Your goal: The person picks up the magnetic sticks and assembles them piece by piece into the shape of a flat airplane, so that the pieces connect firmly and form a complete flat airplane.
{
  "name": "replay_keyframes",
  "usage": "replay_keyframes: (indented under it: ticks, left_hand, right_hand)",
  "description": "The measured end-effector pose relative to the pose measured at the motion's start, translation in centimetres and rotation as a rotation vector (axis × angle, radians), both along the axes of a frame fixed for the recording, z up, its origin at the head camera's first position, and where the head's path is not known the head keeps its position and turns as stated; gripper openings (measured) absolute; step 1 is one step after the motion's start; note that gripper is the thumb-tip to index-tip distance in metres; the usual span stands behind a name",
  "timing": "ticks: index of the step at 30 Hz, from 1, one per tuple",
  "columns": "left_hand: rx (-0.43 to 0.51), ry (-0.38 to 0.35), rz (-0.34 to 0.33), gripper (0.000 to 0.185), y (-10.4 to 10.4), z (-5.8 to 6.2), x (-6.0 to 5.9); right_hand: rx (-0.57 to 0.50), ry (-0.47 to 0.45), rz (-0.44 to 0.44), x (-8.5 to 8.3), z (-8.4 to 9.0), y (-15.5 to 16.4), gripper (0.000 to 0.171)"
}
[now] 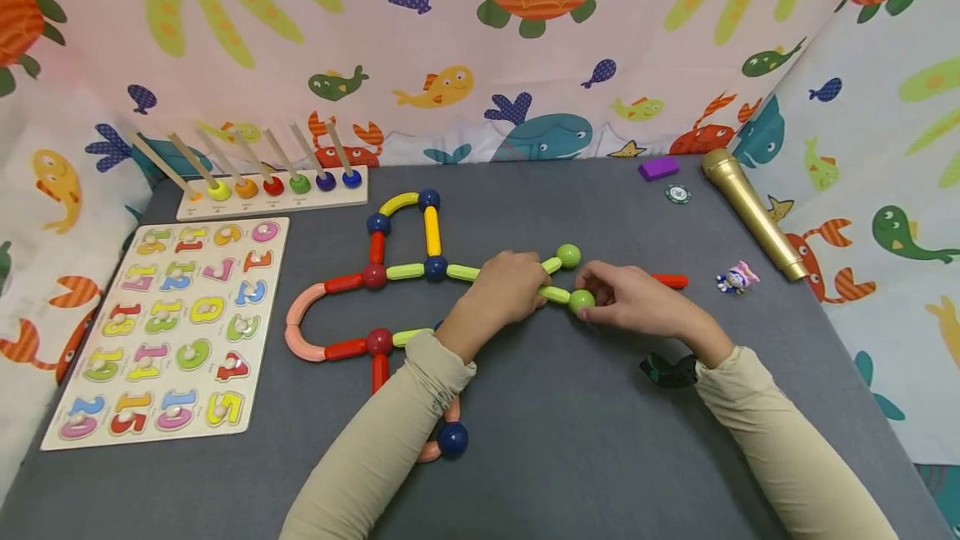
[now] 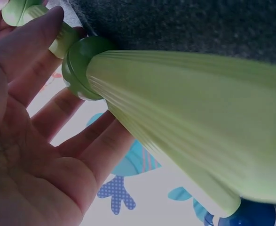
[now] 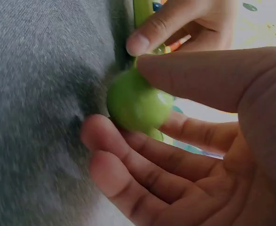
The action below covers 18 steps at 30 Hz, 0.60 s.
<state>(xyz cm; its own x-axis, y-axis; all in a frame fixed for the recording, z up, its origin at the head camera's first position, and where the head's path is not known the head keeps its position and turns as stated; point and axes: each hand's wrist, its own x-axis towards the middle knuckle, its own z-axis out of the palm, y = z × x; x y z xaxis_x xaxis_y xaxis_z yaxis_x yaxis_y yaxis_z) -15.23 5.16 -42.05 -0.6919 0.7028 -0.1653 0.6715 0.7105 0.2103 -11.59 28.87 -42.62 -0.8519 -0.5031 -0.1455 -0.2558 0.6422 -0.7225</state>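
Sticks and balls form a linked toy structure on the table. My left hand pinches a short light green stick beside a green ball, which the hand hides in the head view. From that ball, long light green sticks run back to a blue ball. My right hand holds another green ball between thumb and fingers, against that short stick's end. A third green ball caps a neighbouring light green stick.
Left of the hands, red, yellow, blue and pink pieces continue the structure, with a blue ball near my left sleeve. A red stick lies beyond my right hand. Around stand a number board, peg counter, gold microphone and small figurine.
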Motion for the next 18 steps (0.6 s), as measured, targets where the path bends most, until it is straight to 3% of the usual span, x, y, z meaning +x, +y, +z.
replay_keyframes:
  ticks: [3, 7, 10, 14, 18]
  left_hand:
    - [0.015, -0.012, -0.004, 0.027, -0.1, -0.1, 0.0]
    - [0.02, -0.017, 0.001, 0.029, -0.2, -0.2, -0.1]
    - [0.02, -0.017, 0.004, 0.029, -0.4, -0.3, -0.1]
    - [0.024, -0.021, 0.0, 0.027, -0.4, -0.3, -0.1]
    - [0.027, -0.016, -0.003, 0.026, -0.3, -0.3, 0.0]
  right_hand:
    - [0.073, 0.104, -0.051, 0.4, 0.5, 1.2, 0.024]
    - [0.281, 0.277, -0.157, 0.7, 0.8, 4.0, 0.03]
    - [0.406, 0.284, -0.186, 0.6, 0.2, 6.0, 0.03]
    - [0.42, 0.267, -0.186, 0.2, -0.7, 7.2, 0.018]
    - [0.336, 0.251, -0.202, -0.3, -0.6, 6.3, 0.014]
